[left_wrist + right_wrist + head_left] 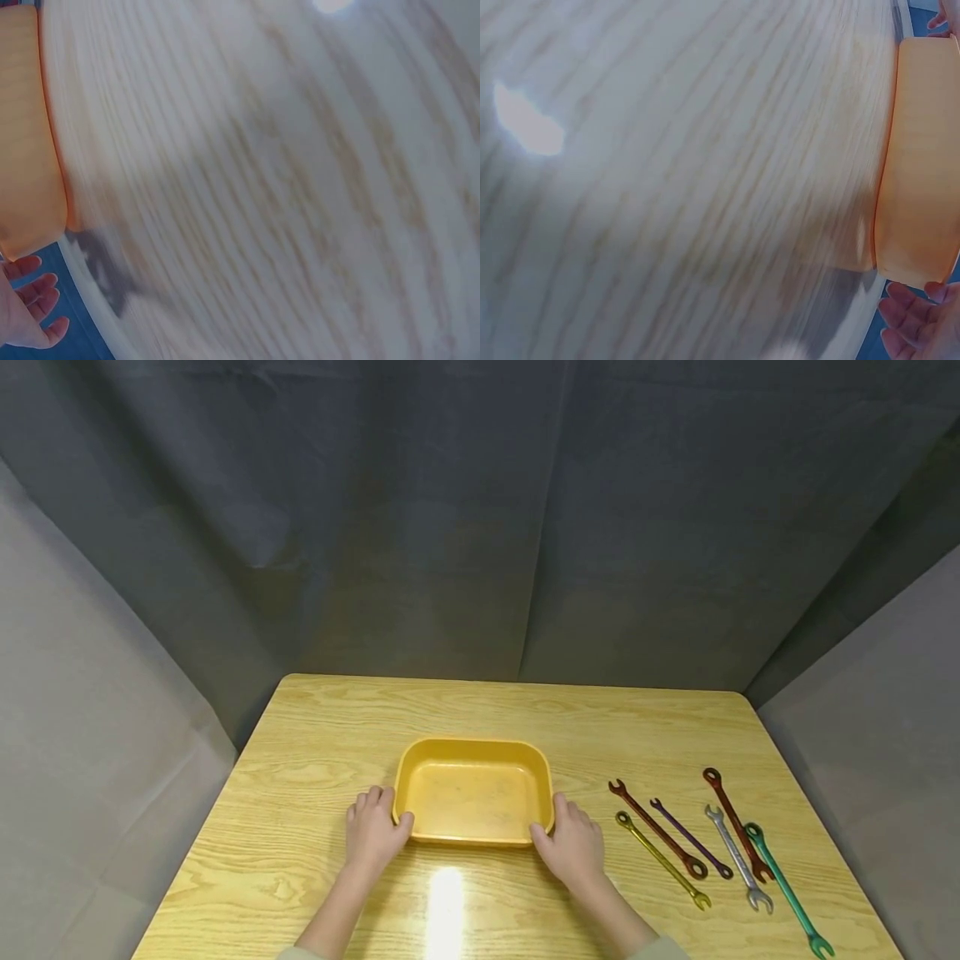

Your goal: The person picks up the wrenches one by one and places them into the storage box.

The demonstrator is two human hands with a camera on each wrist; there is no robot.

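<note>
A yellow plastic tub [472,793] sits near the middle of the wooden table [315,735], its inside bare. The left hand [372,831] rests against its near-left corner, fingers fairly straight and thumb laid along the front rim. The right hand [573,843] touches the near-right corner the same way, fingers loosely extended; neither hand wraps around the rim. Bare tabletop runs behind the tub to the far edge and to the left edge. To the right lie 6 wrenches [697,839] in a loose row, well apart from the tub: 2 dark red, 1 yellow, 1 purple, 1 silver, 1 green.
</note>
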